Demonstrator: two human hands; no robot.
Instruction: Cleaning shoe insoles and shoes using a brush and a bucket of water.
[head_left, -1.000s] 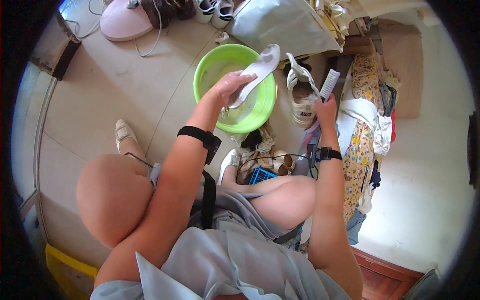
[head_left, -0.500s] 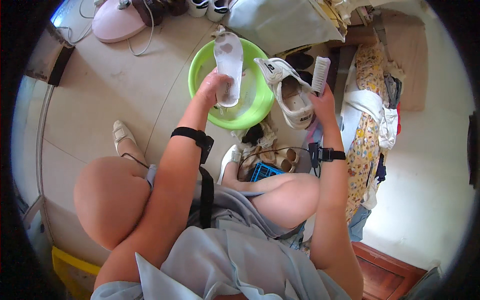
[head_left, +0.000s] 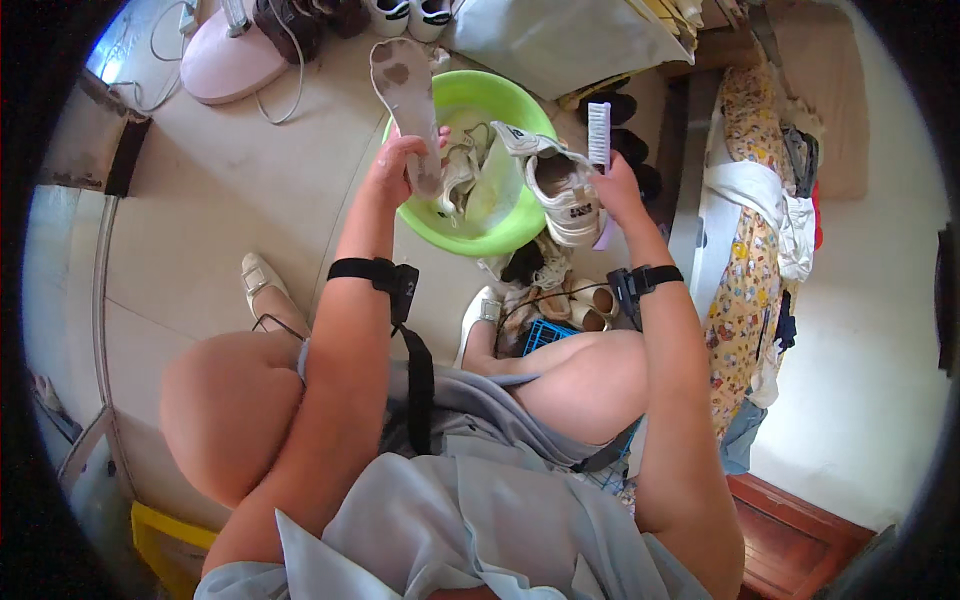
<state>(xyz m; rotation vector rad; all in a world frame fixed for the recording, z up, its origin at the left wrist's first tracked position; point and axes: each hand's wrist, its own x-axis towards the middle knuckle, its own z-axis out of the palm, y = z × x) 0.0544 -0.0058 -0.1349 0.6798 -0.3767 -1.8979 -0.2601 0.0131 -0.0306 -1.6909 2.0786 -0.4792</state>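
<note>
My left hand [head_left: 396, 168] is closed on a greyish, stained shoe insole [head_left: 408, 100], which it holds upright over the left rim of a lime-green basin [head_left: 470, 246]. In the basin lies another white shoe [head_left: 458, 185], partly hidden behind the insole. At the basin's right rim my right hand [head_left: 622, 192] grips a white sneaker [head_left: 568, 205], its opening facing me, together with a scrub brush [head_left: 599, 132]. White bristles stick up above the hand, and a pale purple end of the brush shows below. How the fingers divide between sneaker and brush is hidden.
Worn shoes [head_left: 592, 300] and a blue plastic basket [head_left: 548, 336] sit between the basin and my right leg. Dark shoes [head_left: 625, 145] stand to the right, beside patterned fabric [head_left: 745, 260]. A pink appliance base [head_left: 232, 58] with a cable lies at the far left.
My left hand has carried the insole leftward, turning it and uncovering the shoe in the basin. My right hand has brought the sneaker and brush slightly left, the sneaker now overlapping the basin's rim.
</note>
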